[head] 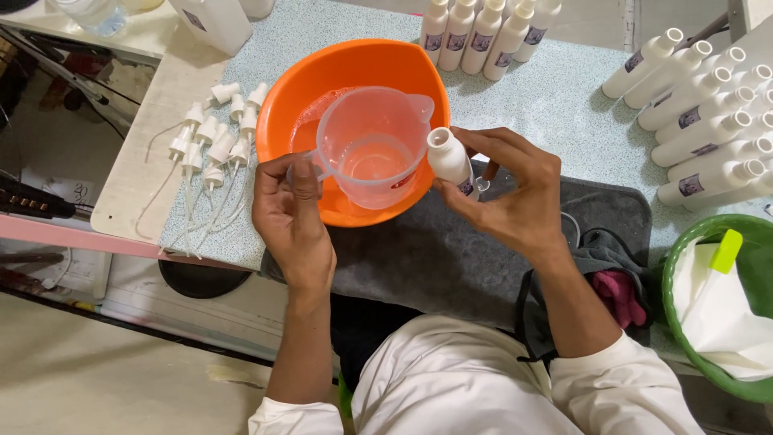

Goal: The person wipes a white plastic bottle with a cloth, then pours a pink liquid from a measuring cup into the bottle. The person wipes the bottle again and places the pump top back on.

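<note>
Jug and bottle over the orange bowl

Left hand [291, 219] gripped the clear jug [372, 147] handle, right hand [510, 196] wrapped a small white bottle [448, 157]; pump tops [216, 133] sat left of the orange bowl [354, 68], more bottles [708, 113] crowded the bench [555, 97].

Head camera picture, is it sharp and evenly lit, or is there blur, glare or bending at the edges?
Head view: light is soft and even, shadows faint; the jug in the left hand and the bottle in the right hand are sharp; no strong glare on the orange basin; table edges bow slightly, as with a wide lens.
</note>
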